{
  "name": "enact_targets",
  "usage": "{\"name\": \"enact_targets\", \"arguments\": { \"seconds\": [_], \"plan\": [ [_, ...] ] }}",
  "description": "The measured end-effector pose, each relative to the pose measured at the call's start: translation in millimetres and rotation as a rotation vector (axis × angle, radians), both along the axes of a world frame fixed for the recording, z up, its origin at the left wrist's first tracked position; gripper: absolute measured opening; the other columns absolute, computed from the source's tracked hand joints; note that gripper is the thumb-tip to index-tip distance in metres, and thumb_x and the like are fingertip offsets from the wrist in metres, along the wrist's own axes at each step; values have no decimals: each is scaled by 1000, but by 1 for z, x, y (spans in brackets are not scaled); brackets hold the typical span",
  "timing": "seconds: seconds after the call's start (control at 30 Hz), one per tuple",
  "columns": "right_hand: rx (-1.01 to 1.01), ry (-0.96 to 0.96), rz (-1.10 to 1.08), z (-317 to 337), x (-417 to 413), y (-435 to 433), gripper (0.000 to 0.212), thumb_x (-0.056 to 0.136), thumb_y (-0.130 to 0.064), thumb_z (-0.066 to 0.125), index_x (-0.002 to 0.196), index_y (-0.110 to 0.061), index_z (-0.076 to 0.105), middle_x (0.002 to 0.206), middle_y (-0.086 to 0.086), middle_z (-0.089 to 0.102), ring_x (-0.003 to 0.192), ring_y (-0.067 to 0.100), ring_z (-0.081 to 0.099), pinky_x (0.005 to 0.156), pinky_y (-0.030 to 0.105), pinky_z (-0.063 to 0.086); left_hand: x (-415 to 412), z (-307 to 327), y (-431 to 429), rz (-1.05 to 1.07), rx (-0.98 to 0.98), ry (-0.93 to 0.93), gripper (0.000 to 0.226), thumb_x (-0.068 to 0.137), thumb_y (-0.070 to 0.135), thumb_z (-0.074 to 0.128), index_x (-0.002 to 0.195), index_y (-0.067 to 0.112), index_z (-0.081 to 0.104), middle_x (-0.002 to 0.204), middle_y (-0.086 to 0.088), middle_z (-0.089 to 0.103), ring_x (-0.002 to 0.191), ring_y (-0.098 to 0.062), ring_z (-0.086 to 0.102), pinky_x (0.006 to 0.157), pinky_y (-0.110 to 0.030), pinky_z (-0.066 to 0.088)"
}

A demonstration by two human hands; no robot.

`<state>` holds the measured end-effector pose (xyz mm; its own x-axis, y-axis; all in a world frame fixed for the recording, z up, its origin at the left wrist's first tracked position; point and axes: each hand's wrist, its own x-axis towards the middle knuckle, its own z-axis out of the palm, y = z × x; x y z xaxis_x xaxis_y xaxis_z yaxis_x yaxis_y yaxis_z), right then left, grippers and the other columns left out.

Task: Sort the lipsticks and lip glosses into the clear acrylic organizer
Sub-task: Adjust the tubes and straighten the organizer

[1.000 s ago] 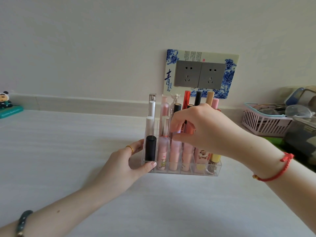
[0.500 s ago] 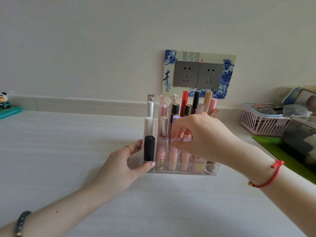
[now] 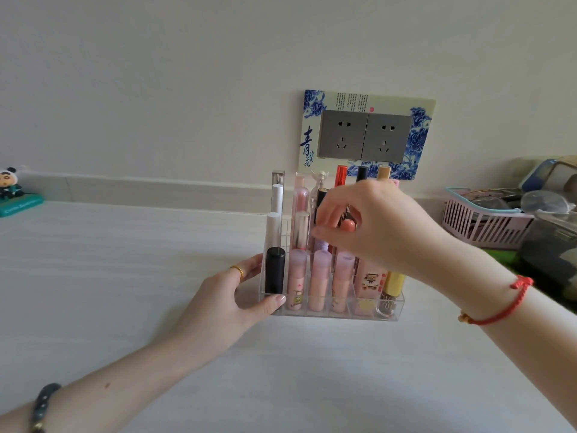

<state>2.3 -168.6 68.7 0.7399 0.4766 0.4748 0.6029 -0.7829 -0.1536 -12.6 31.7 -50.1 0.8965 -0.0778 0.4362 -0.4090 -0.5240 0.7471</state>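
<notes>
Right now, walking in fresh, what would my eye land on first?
The clear acrylic organizer at the middle of the white counter, packed with upright lipsticks and lip glosses in pink, black, white and red. The left hand holds its left end while the right hand pinches a coral-capped tube above the middle slots. Behind it on the wall sits a blue-and-white floral socket plate.

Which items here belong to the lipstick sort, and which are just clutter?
Job: acrylic organizer, held by left hand; coral-capped tube, pinched by right hand; black lipstick, in the front-left slot.
Clutter: pink basket, panda figurine, wall socket.
</notes>
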Motion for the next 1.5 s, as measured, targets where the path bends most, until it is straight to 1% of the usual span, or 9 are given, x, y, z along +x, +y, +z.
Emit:
{"name": "enact_targets", "arguments": {
  "seconds": [0.1, 0.3, 0.43, 0.67, 0.83, 0.93, 1.07, 1.23, 1.5],
  "plan": [
    [45, -72, 10, 12, 4, 6, 7, 80, -35, 63, 83, -28, 65, 78, -14, 65, 62, 0, 49, 72, 40, 52, -1, 1, 0, -1, 10, -6, 53, 73, 36, 71, 113, 49, 40, 108, 41, 46, 101, 34, 35, 81, 7, 29],
    [-61, -78, 58, 24, 12, 20, 9, 80, -31, 63, 88, -28, 66, 81, -16, 64, 80, 8, 60, 69, 33, 53, 1, -1, 2, 1, 7, -6, 55, 73, 36, 72, 120, 43, 45, 109, 41, 46, 104, 33, 35, 83, 7, 29],
    [-139, -21, 78, 23, 17, 22, 8, 80, -29, 64, 87, -28, 68, 76, -17, 65, 75, 2, 60, 71, 33, 54, 2, -2, 2, 0, 0, -4, 58, 72, 35, 72, 125, 36, 47, 111, 40, 47, 108, 29, 36, 85, 6, 30],
    [-107, 17, 96, 23, 22, 23, 7, 79, -25, 64, 82, -29, 68, 77, -14, 67, 73, 2, 60, 74, 36, 54, 3, -4, 2, 2, -2, -6, 61, 72, 36, 72, 127, 35, 46, 111, 38, 48, 106, 31, 36, 84, 6, 30],
    [-58, 32, 109, 23, 25, 21, 9, 76, -22, 65, 77, -31, 67, 73, -13, 67, 53, -11, 50, 61, 25, 48, 3, -5, 4, -2, 5, -5, 62, 72, 37, 72, 128, 34, 46, 113, 38, 47, 111, 27, 36, 86, 4, 31],
    [-53, 39, 113, 22, 25, 21, 8, 76, -23, 66, 76, -31, 67, 74, -12, 67, 53, -16, 48, 57, 22, 44, 4, -4, 3, -2, 2, -7, 60, 72, 38, 72, 125, 39, 45, 111, 41, 45, 111, 27, 35, 86, 4, 31],
    [-83, 44, 111, 22, 26, 21, 6, 76, -26, 66, 80, -27, 69, 76, -12, 68, 57, -11, 52, 62, 24, 48, 3, -4, 3, -2, 3, -9, 56, 72, 38, 72, 117, 47, 41, 110, 41, 45, 108, 30, 36, 85, 5, 31],
    [-67, 49, 118, 20, 27, 22, 6, 76, -24, 66, 80, -26, 69, 74, -14, 67, 55, -16, 49, 57, 20, 41, 5, -5, 3, -4, 9, -10, 61, 71, 40, 71, 127, 36, 47, 117, 33, 51, 114, 22, 40, 87, 1, 32],
    [-56, 45, 119, 19, 27, 22, 7, 77, -22, 65, 82, -22, 70, 78, -10, 68, 65, -5, 56, 63, 21, 49, 2, -3, 3, 1, 10, -7, 56, 71, 39, 72, 115, 49, 40, 109, 41, 46, 107, 29, 37, 84, 5, 31]
  ]
}}
